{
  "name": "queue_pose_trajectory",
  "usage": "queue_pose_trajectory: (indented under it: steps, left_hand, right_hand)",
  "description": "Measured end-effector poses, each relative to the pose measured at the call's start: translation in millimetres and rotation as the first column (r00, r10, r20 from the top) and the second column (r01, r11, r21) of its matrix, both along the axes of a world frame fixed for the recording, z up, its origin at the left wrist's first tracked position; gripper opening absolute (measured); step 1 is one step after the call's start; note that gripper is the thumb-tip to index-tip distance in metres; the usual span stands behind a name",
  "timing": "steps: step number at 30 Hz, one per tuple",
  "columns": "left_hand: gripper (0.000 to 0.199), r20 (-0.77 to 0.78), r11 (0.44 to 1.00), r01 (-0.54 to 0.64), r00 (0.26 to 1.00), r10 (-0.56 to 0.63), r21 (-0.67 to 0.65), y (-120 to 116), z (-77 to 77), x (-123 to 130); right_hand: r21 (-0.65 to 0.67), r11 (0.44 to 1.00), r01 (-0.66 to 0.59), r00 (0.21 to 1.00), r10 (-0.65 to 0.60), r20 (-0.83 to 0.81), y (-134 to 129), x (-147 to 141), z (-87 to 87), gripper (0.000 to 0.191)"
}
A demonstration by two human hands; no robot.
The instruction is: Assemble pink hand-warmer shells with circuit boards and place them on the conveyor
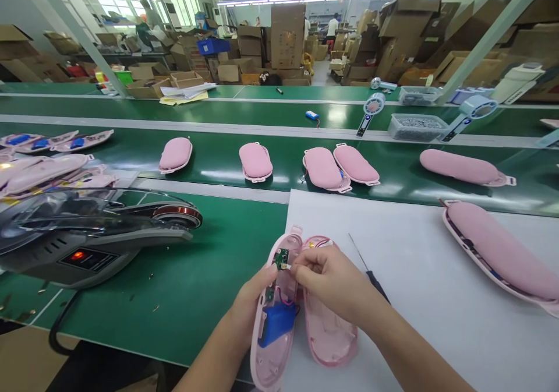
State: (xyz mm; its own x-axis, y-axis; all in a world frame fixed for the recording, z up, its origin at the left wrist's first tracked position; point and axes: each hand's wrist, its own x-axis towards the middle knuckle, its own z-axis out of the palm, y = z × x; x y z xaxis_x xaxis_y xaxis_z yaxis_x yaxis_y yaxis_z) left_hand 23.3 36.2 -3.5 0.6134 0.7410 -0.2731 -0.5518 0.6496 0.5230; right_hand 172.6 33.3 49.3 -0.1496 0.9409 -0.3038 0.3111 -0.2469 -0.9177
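Observation:
An opened pink plastic casing lies in two halves. My left hand (253, 296) grips the left half (273, 360), its thumb near a small green circuit board (282, 258). Below the board a blue battery pack (278, 323) sits in the same half, with thin red and black wires beside it. My right hand (327, 272) reaches over the right half (332, 342); its thumb and forefinger pinch a small white connector (287, 267) at the board's edge. The fingertips partly hide it, so I cannot tell whether it is plugged in. A thin screwdriver (376, 284) lies right of my right hand.
A grey machine with a clear cover (100, 240) stands at left. Several pink casings (255, 162) rest on the green conveyor belt (209, 170); another casing (502, 249) lies on the white sheet (406, 334) at right. Handheld fans (372, 109) and a screw box (417, 129) stand behind.

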Motion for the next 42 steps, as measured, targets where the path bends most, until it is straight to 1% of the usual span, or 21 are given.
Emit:
queue_pose_trajectory:
  steps: [3,6,11,13,17,20,22,24,26,29,32,33,34,35,36,37,38,39,40,41,42]
  left_hand:
    - [0.036,0.015,0.999,-0.019,1.000,0.019,0.042,-1,2.4,6]
    - [0.041,0.033,0.998,-0.009,0.999,0.007,0.068,-1,5.6,7]
    - [0.044,0.023,1.000,0.026,0.999,-0.027,0.010,0,1.4,3]
    - [0.045,0.023,1.000,0.030,0.999,-0.030,0.006,0,0.5,3]
    - [0.050,0.036,0.998,0.022,0.999,-0.024,0.060,0,6.1,5]
    - [0.058,0.011,0.992,0.020,1.000,-0.021,0.121,0,11.3,6]
    - [0.064,-0.001,0.987,0.017,1.000,-0.017,0.162,0,12.0,5]
    - [0.067,-0.014,0.985,0.014,1.000,-0.012,0.172,0,9.9,4]
    - [0.064,-0.048,0.988,0.009,0.999,-0.001,0.157,0,6.3,4]
    - [0.050,-0.087,0.990,-0.005,0.996,0.017,0.141,1,3.3,4]
    - [0.044,-0.049,0.991,-0.007,0.999,0.014,0.133,1,7.6,8]
    - [0.045,-0.030,0.991,-0.001,1.000,0.005,0.132,1,10.5,10]
    - [0.046,-0.013,0.992,0.007,1.000,-0.005,0.127,1,13.8,11]
    - [0.048,0.005,0.993,0.016,1.000,-0.017,0.121,1,17.0,13]
    - [0.050,0.022,0.993,0.028,0.999,-0.030,0.112,1,19.8,14]
    - [0.052,0.041,0.994,0.039,0.998,-0.043,0.099,1,21.9,15]
    - [0.054,0.061,0.995,0.051,0.997,-0.056,0.086,1,22.8,15]
    - [0.057,0.079,0.995,0.061,0.995,-0.067,0.078,1,22.4,15]
    - [0.060,0.091,0.994,0.075,0.993,-0.081,0.076,1,20.8,15]
    - [0.063,0.097,0.993,0.086,0.991,-0.093,0.076,3,18.0,15]
    - [0.064,0.094,0.993,0.095,0.990,-0.102,0.075,5,14.2,14]
  right_hand:
    - [-0.006,1.000,0.013,1.000,-0.013,0.009,1,1,-0.4,0.017]
    - [-0.023,1.000,0.004,1.000,-0.003,0.023,2,2,-1.6,0.014]
    - [-0.028,0.999,-0.022,0.999,0.023,0.030,4,3,-4.2,0.012]
    - [-0.029,0.999,-0.023,0.999,0.024,0.037,4,2,-4.3,0.012]
    - [-0.017,1.000,-0.020,0.999,0.021,0.032,4,2,-2.8,0.015]
    - [-0.016,0.999,-0.037,0.999,0.037,0.024,3,2,-2.1,0.013]
    - [-0.019,0.999,-0.050,0.999,0.050,0.020,3,2,-2.8,0.013]
    - [-0.016,0.999,-0.051,0.998,0.052,0.021,4,3,-4.4,0.014]
    - [-0.018,0.998,-0.055,0.998,0.055,0.018,5,2,-6.3,0.014]
    - [-0.038,0.997,-0.069,0.998,0.069,0.009,7,-1,-6.3,0.014]
    - [-0.015,0.998,-0.058,0.998,0.059,0.034,-1,0,0.4,0.019]
    - [0.015,0.999,-0.030,0.998,0.029,0.047,-6,3,3.7,0.021]
    - [0.068,0.997,0.029,0.997,-0.033,0.065,-13,6,6.8,0.021]
    - [0.141,0.983,0.120,0.987,-0.134,0.093,-20,11,9.3,0.020]
    - [0.224,0.948,0.226,0.958,-0.257,0.124,-27,17,10.5,0.021]
    - [0.299,0.900,0.318,0.916,-0.373,0.149,-32,23,10.3,0.028]
    - [0.344,0.860,0.376,0.878,-0.450,0.165,-35,29,8.4,0.037]
    - [0.347,0.848,0.401,0.860,-0.479,0.177,-36,34,5.1,0.043]
    - [0.310,0.861,0.403,0.866,-0.468,0.174,-34,38,0.8,0.044]
    - [0.255,0.885,0.388,0.890,-0.432,0.146,-30,41,-3.9,0.039]
    - [0.205,0.908,0.364,0.915,-0.390,0.101,-24,42,-8.5,0.030]
